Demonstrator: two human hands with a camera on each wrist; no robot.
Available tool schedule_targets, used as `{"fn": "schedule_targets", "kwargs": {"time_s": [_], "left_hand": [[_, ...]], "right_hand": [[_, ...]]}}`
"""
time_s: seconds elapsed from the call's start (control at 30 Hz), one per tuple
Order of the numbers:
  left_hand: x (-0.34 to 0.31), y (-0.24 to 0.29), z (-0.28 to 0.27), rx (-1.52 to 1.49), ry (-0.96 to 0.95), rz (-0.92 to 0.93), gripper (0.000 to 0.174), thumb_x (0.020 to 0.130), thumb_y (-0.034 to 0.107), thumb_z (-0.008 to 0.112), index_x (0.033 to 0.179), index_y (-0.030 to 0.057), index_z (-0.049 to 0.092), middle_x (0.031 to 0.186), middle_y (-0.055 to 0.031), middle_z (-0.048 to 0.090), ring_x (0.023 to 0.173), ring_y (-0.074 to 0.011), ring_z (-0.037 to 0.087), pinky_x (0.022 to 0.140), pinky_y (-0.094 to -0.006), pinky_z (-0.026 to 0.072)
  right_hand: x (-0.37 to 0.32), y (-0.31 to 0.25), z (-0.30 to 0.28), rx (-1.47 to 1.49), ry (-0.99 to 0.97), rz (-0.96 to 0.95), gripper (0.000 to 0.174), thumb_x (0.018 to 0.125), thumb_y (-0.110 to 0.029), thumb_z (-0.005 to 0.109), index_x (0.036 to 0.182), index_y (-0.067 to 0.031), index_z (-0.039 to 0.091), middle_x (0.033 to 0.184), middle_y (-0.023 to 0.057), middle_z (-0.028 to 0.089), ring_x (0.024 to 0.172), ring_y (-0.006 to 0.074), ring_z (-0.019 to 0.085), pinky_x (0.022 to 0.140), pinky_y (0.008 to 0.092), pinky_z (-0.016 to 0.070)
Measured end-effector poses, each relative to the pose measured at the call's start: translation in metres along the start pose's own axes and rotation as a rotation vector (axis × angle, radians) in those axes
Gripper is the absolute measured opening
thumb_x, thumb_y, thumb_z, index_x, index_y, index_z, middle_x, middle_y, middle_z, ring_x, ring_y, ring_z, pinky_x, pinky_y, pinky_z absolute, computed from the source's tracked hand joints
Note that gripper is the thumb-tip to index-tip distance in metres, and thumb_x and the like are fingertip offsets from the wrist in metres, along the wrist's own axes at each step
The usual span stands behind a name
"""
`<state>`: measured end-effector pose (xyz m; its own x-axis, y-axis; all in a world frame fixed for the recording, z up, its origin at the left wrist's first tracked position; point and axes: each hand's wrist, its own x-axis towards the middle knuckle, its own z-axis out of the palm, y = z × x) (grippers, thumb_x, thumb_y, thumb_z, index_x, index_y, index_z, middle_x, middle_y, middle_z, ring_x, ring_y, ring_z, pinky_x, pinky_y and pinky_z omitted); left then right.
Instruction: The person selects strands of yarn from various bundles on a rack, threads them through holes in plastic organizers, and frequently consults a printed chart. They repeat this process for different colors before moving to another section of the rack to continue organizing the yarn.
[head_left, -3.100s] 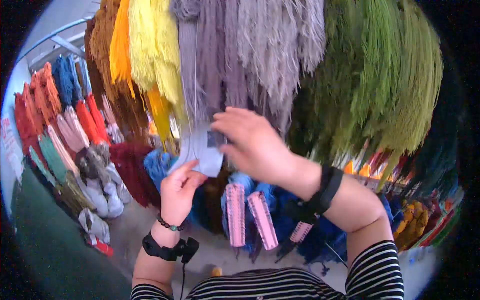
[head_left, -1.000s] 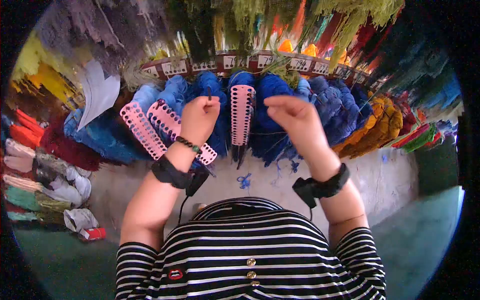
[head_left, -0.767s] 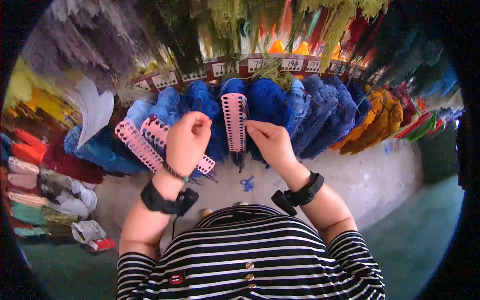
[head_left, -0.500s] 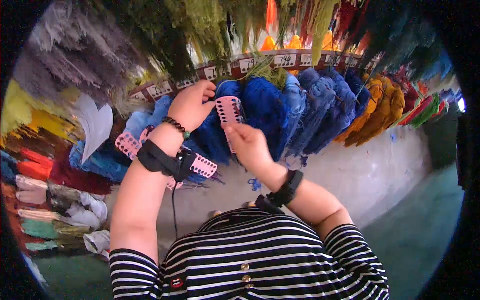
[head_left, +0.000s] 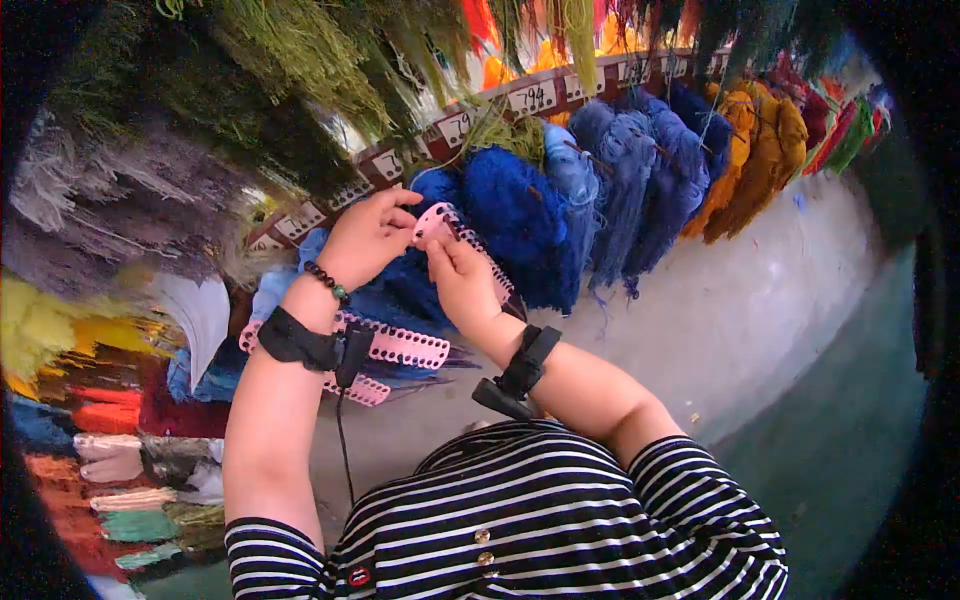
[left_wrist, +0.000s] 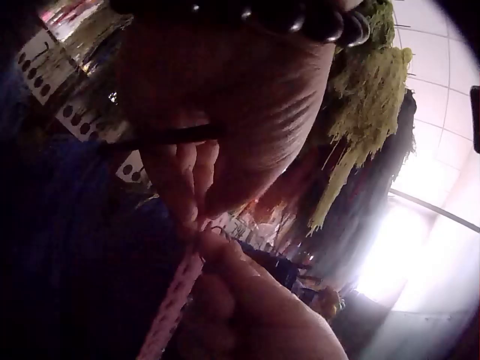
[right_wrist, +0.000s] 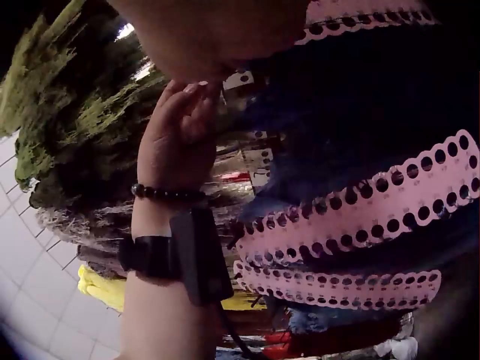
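While hanks of dyed yarn (head_left: pixel 250 70) crowd the wall in olive, grey and gold, I watch a person in a striped top (head_left: pixel 540 520) work in front of the blue hanks (head_left: pixel 520 225). Both hands are raised to one pink punched card (head_left: pixel 478 258), which slants across that blue yarn. Two more pink cards (head_left: pixel 400 347) hang lower down, behind the left forearm.

The left hand (head_left: pixel 365 235) pinches the card's top end with curled fingers. The right hand (head_left: pixel 462 285) grips the card just below, thumb up against the same end. On the left wrist view a thin dark strand or stick (left_wrist: pixel 172 136) lies across the left palm; I cannot tell which.

I judge the step in hand to be fine work at the card's uppermost holes. The next move calls for a steady hold from the right hand and a small, exact pinch from the left.

White number tags (head_left: pixel 530 97) line the rail above the blue hanks. One seems to end in "94"; the rest are too small to read.
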<state>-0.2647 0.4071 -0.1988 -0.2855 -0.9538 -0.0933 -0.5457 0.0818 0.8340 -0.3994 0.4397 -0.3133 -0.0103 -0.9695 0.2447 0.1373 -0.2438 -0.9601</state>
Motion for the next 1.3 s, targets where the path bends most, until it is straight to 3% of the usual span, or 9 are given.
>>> {"fn": "schedule_targets", "kwargs": {"time_s": [0.23,0.33,0.53,0.6,0.73,0.83,1.13,1.23,1.3], "left_hand": [[0.003,0.001,-0.006,-0.053,-0.094,-0.040,0.043,0.086,-0.001,0.055,0.129,0.0004,0.049,0.101,-0.0114,0.067,0.088,-0.0147,0.065,0.071,-0.0262,0.0530],[0.003,0.004,-0.007,-0.030,-0.101,-0.062,0.044,0.087,0.000,0.057,0.130,0.0016,0.048,0.101,-0.0109,0.067,0.088,-0.0143,0.065,0.070,-0.0260,0.0534],[0.007,0.006,-0.012,-0.075,-0.160,-0.090,0.052,0.085,-0.001,0.060,0.135,0.0040,0.045,0.099,-0.0098,0.068,0.085,-0.0127,0.064,0.068,-0.0256,0.0536],[0.009,0.003,-0.013,-0.068,-0.175,-0.085,0.056,0.085,0.000,0.060,0.138,0.0052,0.043,0.099,-0.0094,0.069,0.079,-0.0120,0.064,0.067,-0.0245,0.0526],[0.010,0.001,-0.014,-0.037,-0.178,-0.052,0.053,0.085,-0.004,0.059,0.136,0.0035,0.044,0.096,-0.0093,0.068,0.083,-0.0130,0.065,0.068,-0.0259,0.0538],[0.010,-0.002,-0.014,-0.066,-0.178,-0.054,0.054,0.085,-0.005,0.058,0.136,0.0034,0.044,0.095,-0.0094,0.068,0.082,-0.0127,0.064,0.068,-0.0257,0.0535],[0.014,-0.011,-0.013,-0.057,-0.196,-0.002,0.053,0.084,-0.007,0.058,0.134,0.0027,0.045,0.090,-0.0100,0.067,0.077,-0.0126,0.063,0.067,-0.0261,0.0525],[0.013,-0.009,-0.012,-0.027,-0.174,0.008,0.052,0.084,-0.007,0.058,0.133,0.0024,0.045,0.089,-0.0098,0.067,0.075,-0.0125,0.063,0.066,-0.0262,0.0519],[0.013,-0.009,-0.012,-0.026,-0.176,0.005,0.052,0.084,-0.007,0.058,0.133,0.0025,0.044,0.088,-0.0096,0.067,0.074,-0.0123,0.062,0.066,-0.0260,0.0515]], "right_hand": [[0.006,-0.009,-0.001,-0.205,0.102,-0.091,0.019,0.093,-0.020,0.057,0.095,-0.0045,0.068,0.071,0.0145,0.061,0.060,0.0208,0.056,0.056,0.0327,0.0437],[0.004,-0.019,-0.003,-0.197,0.091,-0.022,0.019,0.092,-0.021,0.058,0.093,-0.0041,0.068,0.075,0.0177,0.063,0.061,0.0259,0.058,0.058,0.0348,0.0442],[0.004,-0.024,0.001,-0.157,0.118,0.008,0.020,0.091,-0.020,0.057,0.091,-0.0035,0.067,0.070,0.0150,0.060,0.058,0.0201,0.055,0.056,0.0346,0.0422],[0.006,-0.025,0.000,-0.146,0.105,0.060,0.020,0.091,-0.020,0.057,0.089,-0.0033,0.067,0.066,0.0112,0.059,0.057,0.0161,0.053,0.054,0.0328,0.0410],[0.009,-0.028,-0.001,-0.007,0.060,0.158,0.020,0.090,-0.020,0.057,0.084,-0.0034,0.066,0.060,0.0029,0.056,0.055,0.0096,0.050,0.051,0.0280,0.0384],[0.010,-0.025,-0.001,-0.009,0.054,0.141,0.020,0.090,-0.020,0.058,0.081,-0.0037,0.066,0.061,-0.0001,0.056,0.055,0.0077,0.050,0.051,0.0253,0.0376],[0.007,-0.020,0.006,-0.002,0.107,0.129,0.020,0.089,-0.019,0.059,0.083,-0.0011,0.066,0.062,0.0015,0.058,0.054,0.0084,0.052,0.051,0.0254,0.0392],[0.007,-0.027,0.004,-0.004,0.050,0.226,0.024,0.089,-0.022,0.056,0.087,-0.0001,0.065,0.071,0.0165,0.065,0.062,0.0276,0.065,0.058,0.0377,0.0483],[0.007,-0.037,0.000,0.002,0.026,0.250,0.024,0.089,-0.022,0.056,0.087,-0.0003,0.065,0.070,0.0152,0.065,0.061,0.0249,0.065,0.058,0.0366,0.0491]]}}
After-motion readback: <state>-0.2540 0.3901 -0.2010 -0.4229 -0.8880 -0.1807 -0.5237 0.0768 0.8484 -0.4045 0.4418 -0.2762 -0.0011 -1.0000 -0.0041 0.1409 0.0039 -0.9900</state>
